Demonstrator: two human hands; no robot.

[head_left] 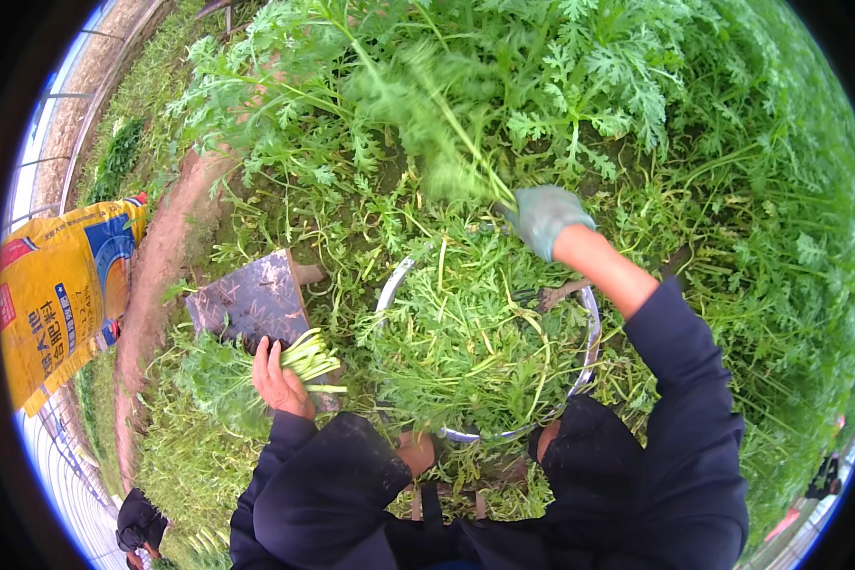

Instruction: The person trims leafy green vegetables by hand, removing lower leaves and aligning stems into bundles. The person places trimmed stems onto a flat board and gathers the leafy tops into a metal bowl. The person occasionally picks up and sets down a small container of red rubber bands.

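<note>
My bare left hand (279, 377) is closed around a bunch of leafy greens (221, 377), with its cut pale stems pointing right. The bunch lies at the near edge of a dark, soil-marked board (256, 296). In a green-grey glove, my right hand (552, 217) grips the stem end of a leafy green stalk (463, 135), whose blurred leaves reach up and to the left. Below that hand is a round basin (593, 335) with a pale rim, heaped with loose leaves and stems (463, 342).
Tall leafy plants (613, 64) grow ahead and to the right. A yellow printed sack (64, 285) lies left, beyond a bare soil strip (164, 249). My knees flank the basin's near side. Another person (141, 524) bends at the lower left.
</note>
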